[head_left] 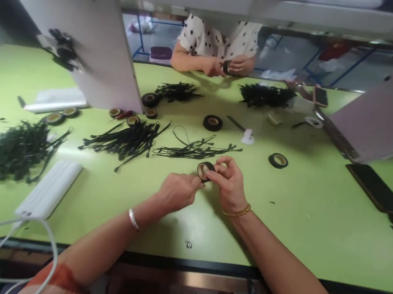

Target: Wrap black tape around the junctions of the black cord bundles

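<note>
Head view: right hand [230,186] grips a tape roll [210,166] above the green table [280,233]; left hand [179,192] close beside it, fingers at the roll's lower edge, whether pinching tape cannot tell. Black cords [178,153] lie just beyond.

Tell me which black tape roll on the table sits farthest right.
The black roll lying right of the right hand; the other black rolls on the green tabletop lie farther left.
</note>
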`<state>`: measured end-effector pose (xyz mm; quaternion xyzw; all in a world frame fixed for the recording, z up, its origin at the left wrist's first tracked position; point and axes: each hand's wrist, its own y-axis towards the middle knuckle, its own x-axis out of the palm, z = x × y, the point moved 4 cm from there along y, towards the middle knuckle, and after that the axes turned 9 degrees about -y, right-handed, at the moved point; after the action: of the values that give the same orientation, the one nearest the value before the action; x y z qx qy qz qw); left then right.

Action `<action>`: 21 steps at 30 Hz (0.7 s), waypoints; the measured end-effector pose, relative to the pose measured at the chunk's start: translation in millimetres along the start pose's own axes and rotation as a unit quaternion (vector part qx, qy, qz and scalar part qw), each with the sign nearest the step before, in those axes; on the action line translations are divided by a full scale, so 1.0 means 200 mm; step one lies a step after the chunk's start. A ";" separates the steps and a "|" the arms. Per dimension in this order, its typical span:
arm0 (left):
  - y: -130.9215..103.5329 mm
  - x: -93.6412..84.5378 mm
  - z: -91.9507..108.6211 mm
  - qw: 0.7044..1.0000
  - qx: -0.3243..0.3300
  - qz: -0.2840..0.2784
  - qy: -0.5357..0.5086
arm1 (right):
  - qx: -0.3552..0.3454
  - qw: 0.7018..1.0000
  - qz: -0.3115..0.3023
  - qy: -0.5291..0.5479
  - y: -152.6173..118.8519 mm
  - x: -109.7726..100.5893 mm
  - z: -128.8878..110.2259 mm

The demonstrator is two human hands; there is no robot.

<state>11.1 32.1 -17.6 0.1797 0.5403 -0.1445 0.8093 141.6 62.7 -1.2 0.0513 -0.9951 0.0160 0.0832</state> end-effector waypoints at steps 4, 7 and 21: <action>0.01 -0.05 -0.03 0.994 -0.100 0.013 -0.039 | -0.065 0.997 -0.003 -0.043 -0.03 -0.01 -0.04; 0.02 -0.08 -0.05 0.982 -0.168 0.011 -0.082 | -0.130 0.987 -0.007 -0.090 -0.04 -0.01 -0.06; 0.02 -0.14 -0.11 0.946 -0.193 0.095 -0.243 | -0.116 0.982 -0.053 -0.137 -0.03 0.01 -0.04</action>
<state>-15.1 46.0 0.9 0.0299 0.3248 0.0008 0.9453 141.7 57.2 7.6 0.0962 -0.9880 -0.1110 -0.0474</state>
